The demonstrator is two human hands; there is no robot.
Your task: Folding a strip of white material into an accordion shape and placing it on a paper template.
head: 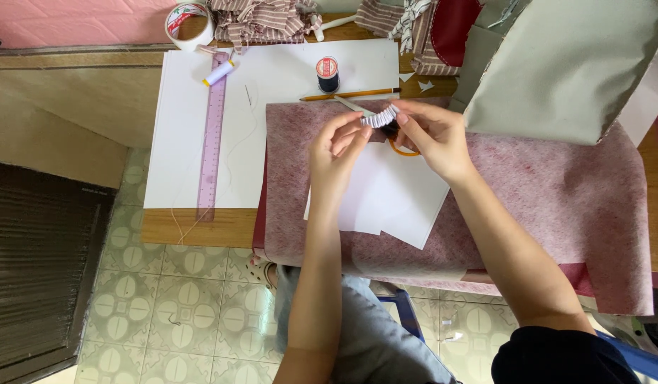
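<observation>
Both our hands are meeting over the pink felt sheet [542,192], pinching a small pleated white strip [381,116] between them: our left hand [336,153] is gripping its near end with thumb and fingers, and our right hand [432,135] is clamping the far end. We are holding the strip just above a white paper sheet [389,203] lying on the felt, with orange-handled scissors [403,149] mostly hidden beneath our right hand.

We are judging that the pleats could spring open if either pinch loosens, since only fingertip pressure is keeping them gathered. The loose thread [229,156] trailing across the large white paper [194,142] could also be snagging on the purple ruler [212,135], and the black thread spool [327,75] or the small white spool [219,72] could be rolling off the bench [194,227] if nudged.

We are seeing no true containers; a tape roll [189,25] is standing near striped fabric [261,21]
</observation>
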